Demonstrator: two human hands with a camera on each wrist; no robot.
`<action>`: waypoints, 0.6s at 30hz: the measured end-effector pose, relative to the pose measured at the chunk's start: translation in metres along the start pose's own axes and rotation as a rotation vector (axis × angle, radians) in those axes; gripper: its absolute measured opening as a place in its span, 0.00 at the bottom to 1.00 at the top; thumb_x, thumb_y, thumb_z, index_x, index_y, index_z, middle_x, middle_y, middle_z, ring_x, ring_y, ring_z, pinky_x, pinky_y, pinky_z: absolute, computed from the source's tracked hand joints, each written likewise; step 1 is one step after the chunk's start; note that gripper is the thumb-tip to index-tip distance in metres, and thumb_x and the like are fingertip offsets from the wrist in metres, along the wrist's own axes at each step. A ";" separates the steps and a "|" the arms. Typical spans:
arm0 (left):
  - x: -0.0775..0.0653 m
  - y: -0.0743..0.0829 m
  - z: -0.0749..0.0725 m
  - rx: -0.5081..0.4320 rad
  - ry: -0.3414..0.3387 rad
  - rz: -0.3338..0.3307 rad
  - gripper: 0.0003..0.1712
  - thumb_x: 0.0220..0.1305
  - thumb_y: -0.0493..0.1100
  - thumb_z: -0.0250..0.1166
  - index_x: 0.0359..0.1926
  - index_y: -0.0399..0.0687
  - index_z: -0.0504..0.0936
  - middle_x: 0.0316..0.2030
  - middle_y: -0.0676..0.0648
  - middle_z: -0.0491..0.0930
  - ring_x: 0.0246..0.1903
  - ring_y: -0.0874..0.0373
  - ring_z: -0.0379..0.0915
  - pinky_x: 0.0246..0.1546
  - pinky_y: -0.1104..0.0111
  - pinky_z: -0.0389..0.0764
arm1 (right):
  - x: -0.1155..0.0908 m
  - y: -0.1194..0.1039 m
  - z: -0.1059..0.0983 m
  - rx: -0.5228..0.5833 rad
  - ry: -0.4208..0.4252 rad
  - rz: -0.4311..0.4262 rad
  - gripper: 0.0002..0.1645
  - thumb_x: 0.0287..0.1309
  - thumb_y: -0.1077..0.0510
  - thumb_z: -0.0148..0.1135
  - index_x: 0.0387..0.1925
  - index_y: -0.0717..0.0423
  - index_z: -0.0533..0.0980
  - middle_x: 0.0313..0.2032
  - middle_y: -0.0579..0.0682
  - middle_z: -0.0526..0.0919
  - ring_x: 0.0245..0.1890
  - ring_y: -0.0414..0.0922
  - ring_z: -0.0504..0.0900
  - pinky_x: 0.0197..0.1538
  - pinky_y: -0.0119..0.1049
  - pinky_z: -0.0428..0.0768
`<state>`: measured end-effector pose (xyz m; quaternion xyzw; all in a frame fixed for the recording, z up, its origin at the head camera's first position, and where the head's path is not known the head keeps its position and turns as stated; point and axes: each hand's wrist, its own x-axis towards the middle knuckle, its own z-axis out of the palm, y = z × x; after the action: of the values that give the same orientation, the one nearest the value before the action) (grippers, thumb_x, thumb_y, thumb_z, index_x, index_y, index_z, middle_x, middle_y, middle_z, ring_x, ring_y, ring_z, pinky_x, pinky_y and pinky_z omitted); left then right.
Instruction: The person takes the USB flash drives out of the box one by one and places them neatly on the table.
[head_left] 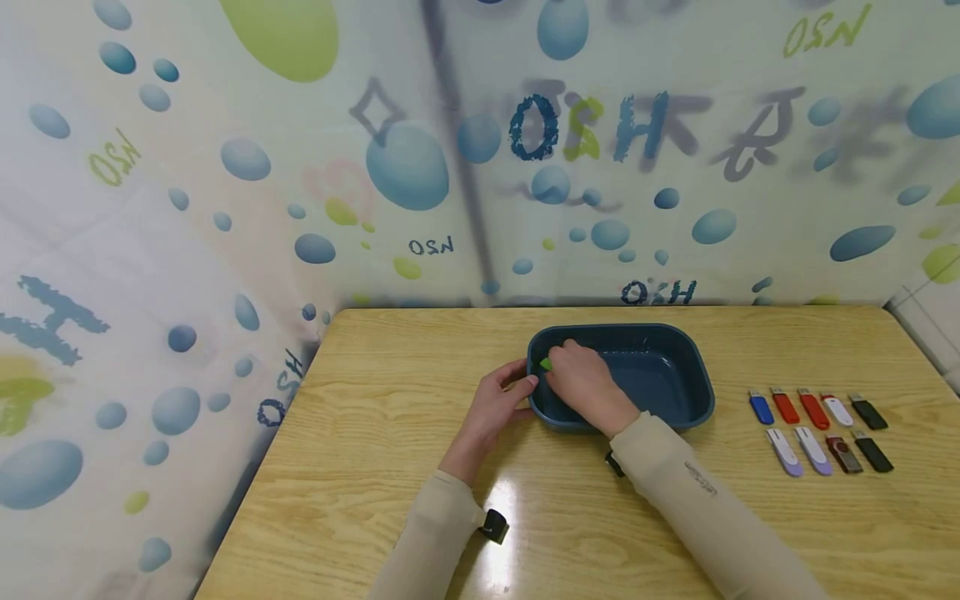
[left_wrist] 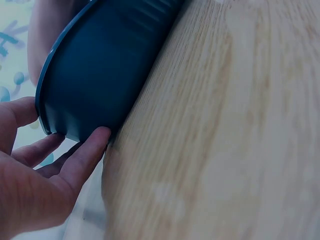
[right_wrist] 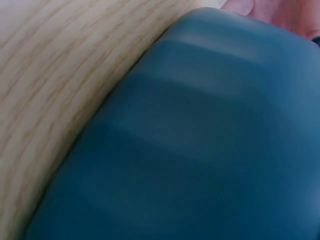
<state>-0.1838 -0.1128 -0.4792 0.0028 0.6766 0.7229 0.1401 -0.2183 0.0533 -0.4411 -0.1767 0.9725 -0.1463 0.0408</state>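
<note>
Desk (head_left: 375, 400): one, wood-grained; back edge at twelve o'clock, against a bubble-printed backdrop (head_left: 420, 225).

Tub (head_left: 660, 379): one, dark blue, rounded corners, upright near the back edge at about one o'clock on the desk. A narrow strip of wood lies between its far rim and that edge; broad wood surface toward nine and six o'clock; a smaller gap toward three. Inside, its floor shows from the right hand across to the three o'clock wall.

USB sticks (head_left: 813, 409): nine, two rows, between three and four o'clock from the tub, well apart from both hands. Far row: blue, two red, white, black. Near row: two white-and-lilac, one brownish red, one black.

Left hand (head_left: 495, 400): at the tub's nine o'clock end, holding it; thumb at the rim, other fingers against the outer wall.

Right hand (head_left: 585, 379): inside the tub, toward ten o'clock; fingers bent, pinching a small green object (head_left: 546, 364), which shows at their nine o'clock side, near the tub wall. Fingertips hidden.
</note>
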 end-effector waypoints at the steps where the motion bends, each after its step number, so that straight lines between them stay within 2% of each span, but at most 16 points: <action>1: 0.000 0.000 0.000 0.001 0.002 -0.002 0.28 0.77 0.41 0.62 0.73 0.36 0.71 0.68 0.34 0.70 0.62 0.40 0.76 0.49 0.56 0.87 | 0.001 0.000 0.001 -0.005 -0.007 0.005 0.08 0.68 0.60 0.67 0.36 0.63 0.83 0.34 0.58 0.80 0.36 0.54 0.81 0.38 0.49 0.83; 13: -0.001 0.000 0.000 0.005 -0.002 -0.007 0.28 0.77 0.41 0.61 0.73 0.36 0.70 0.68 0.34 0.70 0.62 0.40 0.75 0.50 0.55 0.87 | 0.006 -0.002 0.005 -0.040 0.002 0.012 0.08 0.69 0.64 0.63 0.40 0.66 0.85 0.34 0.61 0.83 0.36 0.57 0.83 0.40 0.52 0.85; 18: -0.001 0.002 0.001 0.015 0.005 -0.006 0.28 0.77 0.41 0.61 0.73 0.37 0.71 0.68 0.35 0.70 0.61 0.40 0.76 0.49 0.55 0.87 | 0.006 -0.001 0.006 -0.035 0.011 -0.004 0.08 0.69 0.67 0.60 0.38 0.65 0.85 0.34 0.61 0.83 0.36 0.58 0.83 0.39 0.52 0.85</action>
<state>-0.1829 -0.1123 -0.4765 -0.0001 0.6825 0.7172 0.1406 -0.2234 0.0490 -0.4465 -0.1785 0.9748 -0.1303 0.0322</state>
